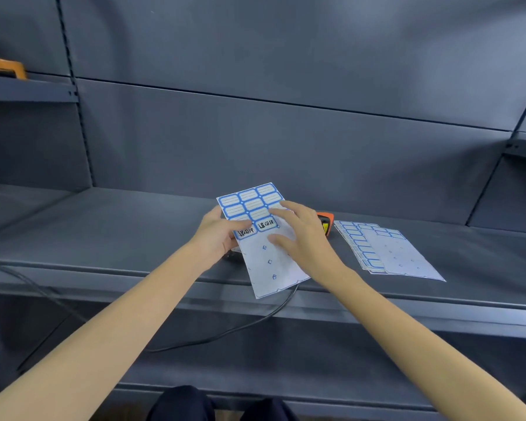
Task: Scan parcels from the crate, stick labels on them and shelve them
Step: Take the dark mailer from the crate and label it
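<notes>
A white label sheet (263,262) with blue-bordered stickers is held up over the front of the grey shelf (104,232). Two stickers on it carry handwriting. My left hand (216,235) grips the sheet's left edge, thumb on top. My right hand (301,235) lies on the sheet's right side, its fingertips and thumb at a sticker near the handwritten ones. An orange and black scanner (325,221) lies on the shelf behind my right hand, mostly hidden. No parcel or crate is in view.
A stack of more label sheets (389,250) lies on the shelf to the right. A black cable (240,328) hangs from the shelf's front edge. A dark object (233,256) sits under the held sheet. An orange item (5,66) is on the upper left shelf.
</notes>
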A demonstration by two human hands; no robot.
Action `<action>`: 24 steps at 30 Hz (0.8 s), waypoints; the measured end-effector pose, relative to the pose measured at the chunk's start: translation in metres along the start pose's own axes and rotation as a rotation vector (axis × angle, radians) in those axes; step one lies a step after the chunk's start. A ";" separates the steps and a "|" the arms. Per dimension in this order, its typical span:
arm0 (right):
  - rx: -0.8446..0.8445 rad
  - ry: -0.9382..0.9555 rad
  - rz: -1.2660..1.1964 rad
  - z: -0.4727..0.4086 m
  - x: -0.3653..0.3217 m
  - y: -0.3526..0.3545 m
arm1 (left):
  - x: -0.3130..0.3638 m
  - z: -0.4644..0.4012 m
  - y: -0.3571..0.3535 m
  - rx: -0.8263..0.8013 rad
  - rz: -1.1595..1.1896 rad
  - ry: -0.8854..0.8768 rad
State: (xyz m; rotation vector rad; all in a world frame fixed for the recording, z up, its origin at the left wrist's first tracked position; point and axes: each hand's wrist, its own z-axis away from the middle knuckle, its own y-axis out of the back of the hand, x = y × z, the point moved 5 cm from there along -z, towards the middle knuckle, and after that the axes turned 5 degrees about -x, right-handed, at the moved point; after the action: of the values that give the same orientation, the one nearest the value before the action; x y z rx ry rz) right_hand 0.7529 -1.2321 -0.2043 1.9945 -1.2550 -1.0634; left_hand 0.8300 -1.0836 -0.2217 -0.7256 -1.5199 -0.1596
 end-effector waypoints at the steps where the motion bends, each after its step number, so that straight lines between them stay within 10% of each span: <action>1: -0.010 0.027 0.028 -0.001 -0.001 -0.001 | 0.000 0.000 0.000 -0.013 -0.001 0.003; 24: 0.020 -0.281 -0.490 -0.006 -0.005 -0.006 | 0.001 0.001 0.014 -0.028 -0.092 0.006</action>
State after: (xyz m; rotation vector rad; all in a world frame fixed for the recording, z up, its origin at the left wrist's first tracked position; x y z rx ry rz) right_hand 0.7595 -1.2249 -0.2042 2.2907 -0.9220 -1.6130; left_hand 0.8368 -1.0721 -0.2254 -0.6769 -1.5484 -0.2520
